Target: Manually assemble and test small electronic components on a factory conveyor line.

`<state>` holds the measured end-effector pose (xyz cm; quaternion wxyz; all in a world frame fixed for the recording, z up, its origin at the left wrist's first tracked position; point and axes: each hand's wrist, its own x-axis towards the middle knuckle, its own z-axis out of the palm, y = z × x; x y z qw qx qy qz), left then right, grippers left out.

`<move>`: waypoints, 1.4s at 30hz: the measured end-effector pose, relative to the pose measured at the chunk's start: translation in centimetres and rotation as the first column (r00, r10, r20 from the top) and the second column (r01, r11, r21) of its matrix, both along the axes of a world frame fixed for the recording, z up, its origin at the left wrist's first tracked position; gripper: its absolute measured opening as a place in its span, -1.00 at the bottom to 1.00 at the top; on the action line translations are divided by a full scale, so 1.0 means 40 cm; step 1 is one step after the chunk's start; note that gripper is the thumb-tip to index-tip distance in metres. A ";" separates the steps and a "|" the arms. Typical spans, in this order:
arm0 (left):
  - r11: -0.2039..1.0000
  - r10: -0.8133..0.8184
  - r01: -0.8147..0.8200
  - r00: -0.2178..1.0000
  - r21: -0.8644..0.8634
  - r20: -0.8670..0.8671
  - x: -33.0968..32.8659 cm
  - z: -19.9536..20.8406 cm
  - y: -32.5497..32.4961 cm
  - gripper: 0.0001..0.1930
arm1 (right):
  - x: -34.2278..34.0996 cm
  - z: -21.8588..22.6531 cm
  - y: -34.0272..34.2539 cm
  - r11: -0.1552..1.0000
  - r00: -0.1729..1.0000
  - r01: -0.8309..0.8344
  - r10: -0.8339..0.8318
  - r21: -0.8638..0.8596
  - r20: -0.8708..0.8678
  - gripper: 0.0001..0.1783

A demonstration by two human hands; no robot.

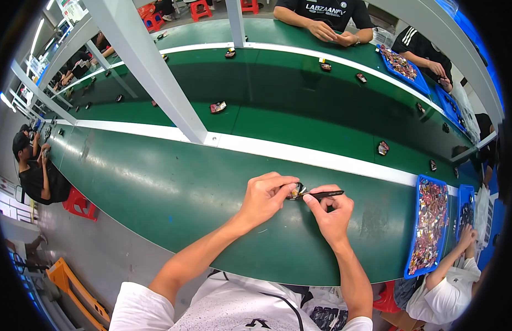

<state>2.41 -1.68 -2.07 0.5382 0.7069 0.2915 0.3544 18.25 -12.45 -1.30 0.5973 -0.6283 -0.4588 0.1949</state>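
Observation:
Above the green tabletop, my left hand is closed around a small black housing with shiny and yellowish parts inside. My fingers cover much of it, so its exact kind does not show. My right hand pinches a slim black tool that looks like tweezers. Its narrow end points left into the housing, while the wider end sticks out to the right past my fingers. Both hands are close together.
A blue tray heaped with small reddish parts stands at right. Beyond a white rail, a green conveyor belt carries scattered black housings. A grey post rises at left of centre. Co-workers sit left, right and across.

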 end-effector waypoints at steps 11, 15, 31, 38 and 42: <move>0.998 -0.024 0.028 0.998 -0.057 0.058 -0.004 0.017 -0.004 -0.81 | 0.008 0.036 0.003 0.986 0.849 -0.139 0.072 -0.089 -0.523 -0.86; 0.997 -0.036 0.040 0.997 -0.070 0.064 -0.004 0.021 -0.005 -0.81 | 0.020 0.031 -0.002 0.976 0.845 -0.168 0.068 -0.142 -0.530 -0.85; 0.997 -0.041 0.036 0.997 0.070 0.060 0.000 0.007 0.001 -0.80 | 0.016 0.023 0.003 0.984 0.854 -0.142 0.066 -0.109 -0.516 -0.85; 0.982 -0.102 0.113 0.992 -0.151 0.078 -0.008 0.010 0.008 -0.78 | 0.016 0.023 -0.003 0.990 0.852 -0.132 0.090 -0.045 -0.517 -0.85; 0.940 -0.163 0.192 0.979 -0.282 0.121 -0.007 0.010 0.015 -0.73 | 0.018 0.011 -0.007 0.992 0.883 -0.127 0.113 0.000 -0.455 -0.86</move>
